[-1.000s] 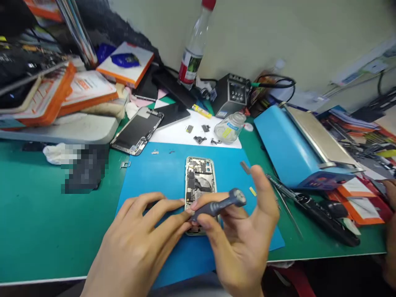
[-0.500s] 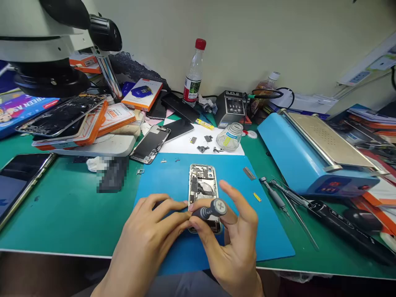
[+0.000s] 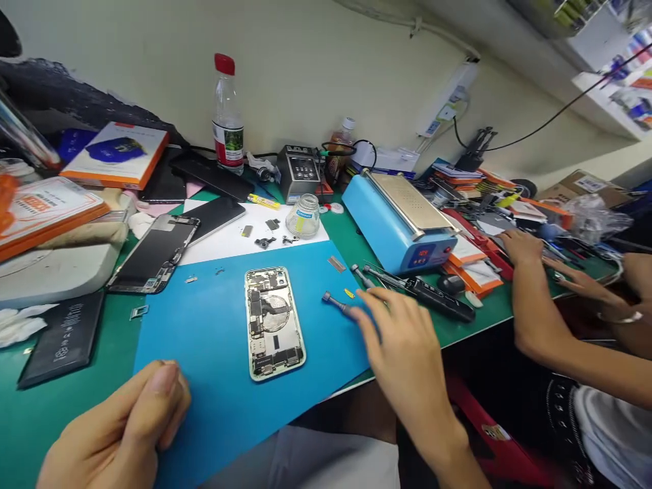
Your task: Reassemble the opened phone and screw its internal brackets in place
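Blue mat (image 3: 214,319), open phone (image 3: 274,322), R hand (image 3: 402,339) on screwdriver (image 3: 339,304)

Bright, even indoor light from overhead, with soft, short shadows. Mild glare on the blue mat (image 3: 214,339). Strong wide-angle bending toward the edges. Slight motion blur on the right hand (image 3: 402,339).

red-capped bottle (image 3: 227,115) is stood by wall | blue heating plate (image 3: 402,227) is set right | glass jar (image 3: 302,216) is placed on white sheet (image 3: 229,238)
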Demonstrator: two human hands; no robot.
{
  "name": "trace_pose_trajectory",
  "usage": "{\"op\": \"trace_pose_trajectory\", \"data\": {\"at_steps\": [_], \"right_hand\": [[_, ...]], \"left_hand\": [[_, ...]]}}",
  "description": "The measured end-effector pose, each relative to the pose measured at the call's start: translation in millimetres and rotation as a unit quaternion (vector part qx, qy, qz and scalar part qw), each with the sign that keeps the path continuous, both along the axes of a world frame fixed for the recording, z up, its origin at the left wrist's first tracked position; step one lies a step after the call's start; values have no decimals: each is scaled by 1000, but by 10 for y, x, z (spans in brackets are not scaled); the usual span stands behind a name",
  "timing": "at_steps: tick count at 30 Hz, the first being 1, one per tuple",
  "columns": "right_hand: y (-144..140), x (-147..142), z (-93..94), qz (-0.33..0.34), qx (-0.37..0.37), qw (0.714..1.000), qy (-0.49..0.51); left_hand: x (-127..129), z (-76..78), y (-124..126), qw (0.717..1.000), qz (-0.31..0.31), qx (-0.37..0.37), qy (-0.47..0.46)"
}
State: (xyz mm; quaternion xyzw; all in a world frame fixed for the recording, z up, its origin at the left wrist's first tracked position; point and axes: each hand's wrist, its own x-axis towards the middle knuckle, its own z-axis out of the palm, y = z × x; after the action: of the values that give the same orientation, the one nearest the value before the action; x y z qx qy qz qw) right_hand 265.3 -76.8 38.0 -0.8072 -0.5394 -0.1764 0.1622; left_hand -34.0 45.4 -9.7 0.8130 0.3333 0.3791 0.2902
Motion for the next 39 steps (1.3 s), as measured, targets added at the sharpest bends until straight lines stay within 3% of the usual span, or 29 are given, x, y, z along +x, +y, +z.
{"op": "trace_pose_trajectory", "data": {"at_steps": [3,4,6,8,12,16,19,23,24,25,31,39], "right_hand": [[147,302,72,-39,-22,998,47],[223,392,93,-37,-40,996,73],[368,506,125,-23,-52,991,125],[462,491,157,0,-19,985,170],[489,52,209,77,156,950,260],[516,-615,192,192,237,876,374],[597,-958,185,219,248,814,478],[715,-1129,149,193,224,626,722],[740,-1150,121,184,223,594,751],[761,-1172,88,178,227,584,759],[812,-1327,-95,164,279,647,690],[810,-1334,-139,165,295,656,674]], "left_hand": [[28,50,-24,965,73,-247,-57],[48,76,-35,953,85,-283,-66],[102,132,-55,949,81,-297,-74],[154,184,-70,946,86,-295,-101],[179,257,-88,931,68,-321,-157],[111,274,-80,912,87,-362,-171],[85,259,-35,910,68,-365,-185],[100,262,33,914,28,-346,-209],[105,269,41,914,24,-342,-217],[110,276,44,913,15,-342,-222],[116,302,38,923,-14,-293,-250],[87,272,52,935,-66,-254,-239]]}}
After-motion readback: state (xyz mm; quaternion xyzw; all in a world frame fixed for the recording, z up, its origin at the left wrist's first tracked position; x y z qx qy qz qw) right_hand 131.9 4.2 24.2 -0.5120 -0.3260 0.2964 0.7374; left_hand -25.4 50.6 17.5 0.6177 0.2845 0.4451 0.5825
